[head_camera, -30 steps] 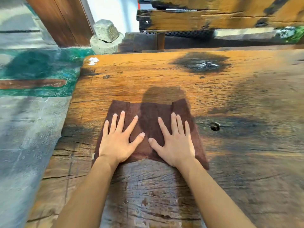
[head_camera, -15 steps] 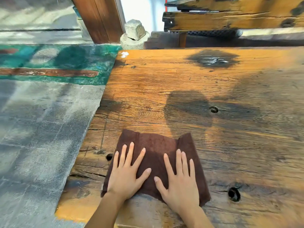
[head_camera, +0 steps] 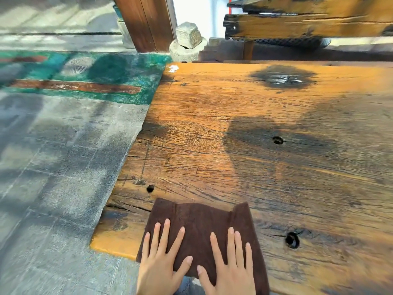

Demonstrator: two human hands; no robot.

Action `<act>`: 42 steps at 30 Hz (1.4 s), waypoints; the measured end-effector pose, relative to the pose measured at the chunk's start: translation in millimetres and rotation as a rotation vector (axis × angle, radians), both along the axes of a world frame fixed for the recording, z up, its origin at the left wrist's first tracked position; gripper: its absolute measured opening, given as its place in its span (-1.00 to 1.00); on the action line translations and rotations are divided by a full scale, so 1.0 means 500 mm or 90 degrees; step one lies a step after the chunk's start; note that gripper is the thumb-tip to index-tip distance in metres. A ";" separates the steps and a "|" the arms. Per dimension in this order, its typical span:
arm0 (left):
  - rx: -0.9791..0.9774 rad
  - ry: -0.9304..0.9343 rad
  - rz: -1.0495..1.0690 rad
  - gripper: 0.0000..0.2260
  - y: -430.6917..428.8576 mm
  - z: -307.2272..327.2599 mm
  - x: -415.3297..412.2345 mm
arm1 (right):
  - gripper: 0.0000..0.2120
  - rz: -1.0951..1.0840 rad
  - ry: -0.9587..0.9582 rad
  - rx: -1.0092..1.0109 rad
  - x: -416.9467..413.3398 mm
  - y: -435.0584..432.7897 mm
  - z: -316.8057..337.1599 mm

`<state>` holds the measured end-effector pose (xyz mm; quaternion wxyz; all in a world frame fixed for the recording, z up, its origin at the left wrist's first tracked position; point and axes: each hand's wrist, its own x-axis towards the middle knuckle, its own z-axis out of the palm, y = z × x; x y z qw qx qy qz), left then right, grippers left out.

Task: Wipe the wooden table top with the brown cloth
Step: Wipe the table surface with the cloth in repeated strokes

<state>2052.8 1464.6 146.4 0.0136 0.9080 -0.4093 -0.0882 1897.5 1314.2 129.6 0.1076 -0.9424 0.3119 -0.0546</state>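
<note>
Left hand [head_camera: 158, 262] and right hand [head_camera: 229, 267] press flat, fingers straight, on the brown cloth [head_camera: 202, 218] at six o'clock on the counter [head_camera: 234, 116]; soft and light, it probably bunches unless pinned.

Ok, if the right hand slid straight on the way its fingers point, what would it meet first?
Nothing standing, it seems: the right hand lies flat on the brown cloth, with only bare wooden table top ahead. The small hole looks off to its right.

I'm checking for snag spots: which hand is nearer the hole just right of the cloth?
Right. The right hand presses the cloth just left of that hole; the left hand presses it farther left, beyond the right hand.
</note>
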 end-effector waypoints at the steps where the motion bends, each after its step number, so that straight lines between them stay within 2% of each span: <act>1: 0.003 -0.010 0.000 -0.36 0.001 0.002 -0.003 | -0.16 -0.010 -0.001 0.001 -0.002 0.006 -0.001; 5: 0.023 -0.009 0.008 -0.37 -0.010 0.015 0.001 | -0.15 -0.049 -0.019 0.003 0.012 0.009 -0.003; 8: 0.019 0.023 0.035 -0.37 -0.030 0.015 0.015 | -0.23 -0.059 -0.036 -0.017 0.035 -0.006 -0.005; 11: 0.028 0.008 0.014 -0.35 -0.038 -0.002 0.035 | -0.32 -0.054 -0.122 -0.041 0.062 -0.024 -0.023; 15: 0.019 -0.023 -0.033 -0.36 -0.078 -0.007 0.113 | -0.33 -0.051 -0.039 -0.150 0.108 -0.075 -0.040; 20: 0.018 0.027 0.018 -0.33 -0.164 -0.013 0.229 | -0.21 -0.076 -0.012 -0.084 0.207 -0.141 -0.046; 26: 0.008 0.009 -0.002 -0.35 -0.292 -0.027 0.370 | -0.24 -0.120 -0.004 0.025 0.342 -0.242 -0.034; 29: 0.009 -0.019 0.025 -0.36 -0.339 -0.021 0.425 | -0.20 -0.106 -0.017 0.033 0.405 -0.299 -0.018; 42: -0.051 0.018 0.046 -0.39 -0.625 -0.044 0.817 | -0.20 -0.101 0.039 0.053 0.804 -0.604 -0.023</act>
